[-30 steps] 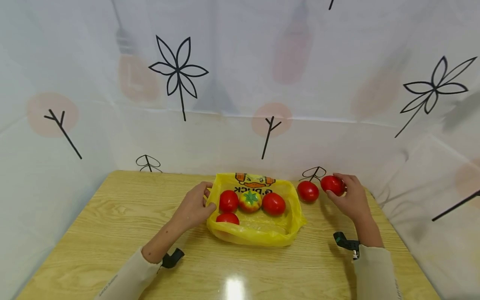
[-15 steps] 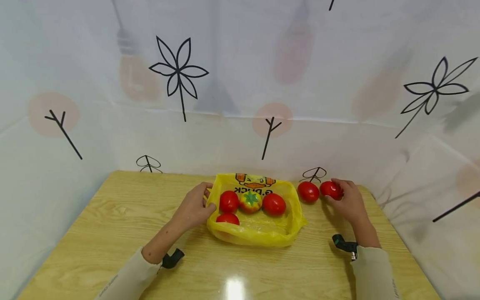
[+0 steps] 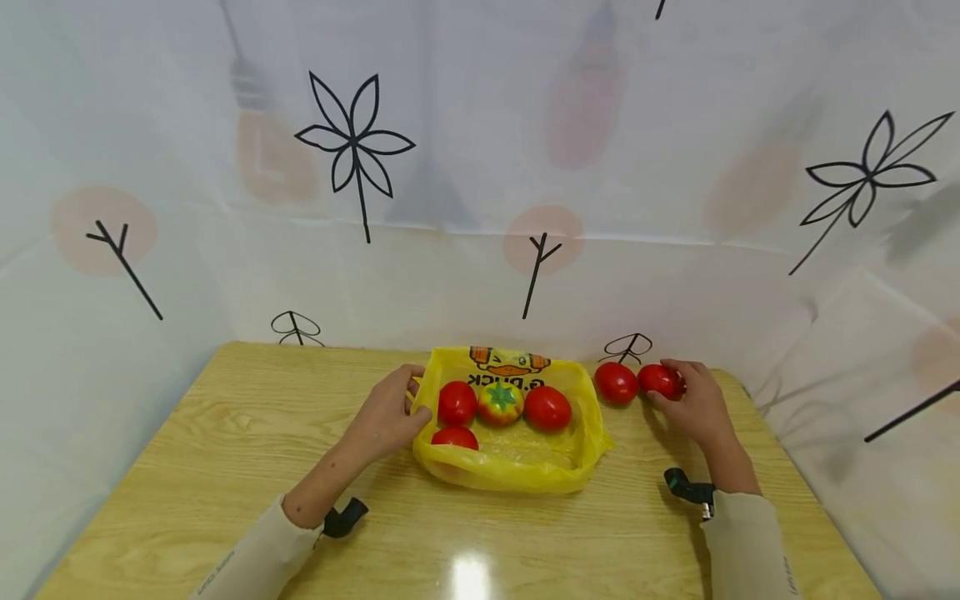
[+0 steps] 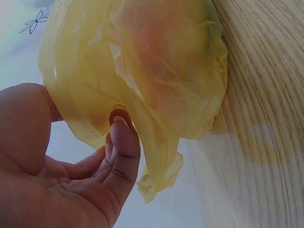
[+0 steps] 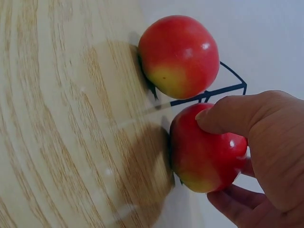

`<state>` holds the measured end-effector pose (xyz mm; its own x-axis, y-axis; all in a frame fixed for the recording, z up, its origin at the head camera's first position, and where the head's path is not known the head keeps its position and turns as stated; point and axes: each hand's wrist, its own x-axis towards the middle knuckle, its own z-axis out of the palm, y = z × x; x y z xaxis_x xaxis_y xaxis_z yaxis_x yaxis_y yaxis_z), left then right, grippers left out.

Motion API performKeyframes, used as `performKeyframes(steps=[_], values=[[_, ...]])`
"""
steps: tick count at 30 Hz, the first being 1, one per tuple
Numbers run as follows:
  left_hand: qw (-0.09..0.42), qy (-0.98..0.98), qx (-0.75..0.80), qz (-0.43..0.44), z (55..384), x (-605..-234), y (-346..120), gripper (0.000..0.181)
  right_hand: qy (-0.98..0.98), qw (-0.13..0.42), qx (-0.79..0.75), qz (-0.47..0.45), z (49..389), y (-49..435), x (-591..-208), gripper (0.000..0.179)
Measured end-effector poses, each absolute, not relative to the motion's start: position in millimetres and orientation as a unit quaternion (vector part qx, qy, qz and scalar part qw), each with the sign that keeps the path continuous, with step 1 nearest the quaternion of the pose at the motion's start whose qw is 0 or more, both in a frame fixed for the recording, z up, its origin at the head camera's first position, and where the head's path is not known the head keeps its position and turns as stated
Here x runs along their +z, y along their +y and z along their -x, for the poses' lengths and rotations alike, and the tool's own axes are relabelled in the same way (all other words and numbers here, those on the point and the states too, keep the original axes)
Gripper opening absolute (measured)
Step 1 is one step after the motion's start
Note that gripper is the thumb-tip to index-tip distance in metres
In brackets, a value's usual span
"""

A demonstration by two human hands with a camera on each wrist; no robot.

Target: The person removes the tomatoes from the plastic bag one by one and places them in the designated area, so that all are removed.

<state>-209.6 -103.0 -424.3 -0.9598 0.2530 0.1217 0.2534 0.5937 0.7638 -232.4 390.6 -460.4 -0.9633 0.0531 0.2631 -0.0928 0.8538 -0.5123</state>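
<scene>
A yellow plastic bag (image 3: 495, 475) with a duck print lies with its mouth spread on the table. Inside it sit three red tomatoes (image 3: 547, 409) and a yellow-red one with a green star-shaped top (image 3: 501, 403). My left hand (image 3: 386, 414) pinches the bag's left rim; the left wrist view shows the thin film (image 4: 156, 80) between thumb and fingers. To the bag's right, my right hand (image 3: 702, 406) grips a red tomato (image 5: 204, 147) resting on the tabletop, thumb on one side and fingers on the other. Another red tomato (image 5: 179, 56) stands close beside it.
The wooden table (image 3: 247, 450) ends at the back against a pale patterned cloth (image 3: 450, 275). A dark wrist camera mount (image 3: 345, 517) sits on the left arm and another mount (image 3: 686, 487) on the right.
My right hand has lowered the gripped tomato and moved it slightly left, down beside the other loose tomato. The left hand and the bag have stayed in place.
</scene>
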Motion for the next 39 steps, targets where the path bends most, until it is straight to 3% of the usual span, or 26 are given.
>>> performKeyframes(steps=[20,39], values=[[-0.003,-0.891,-0.431,0.141,209,-423,-102,0.057,-0.958,0.111,0.263,-0.025,228,389,-448,0.066],[-0.004,-0.893,-0.426,0.143,209,-422,-102,0.056,-0.954,0.142,0.258,-0.053,223,377,-424,0.058]])
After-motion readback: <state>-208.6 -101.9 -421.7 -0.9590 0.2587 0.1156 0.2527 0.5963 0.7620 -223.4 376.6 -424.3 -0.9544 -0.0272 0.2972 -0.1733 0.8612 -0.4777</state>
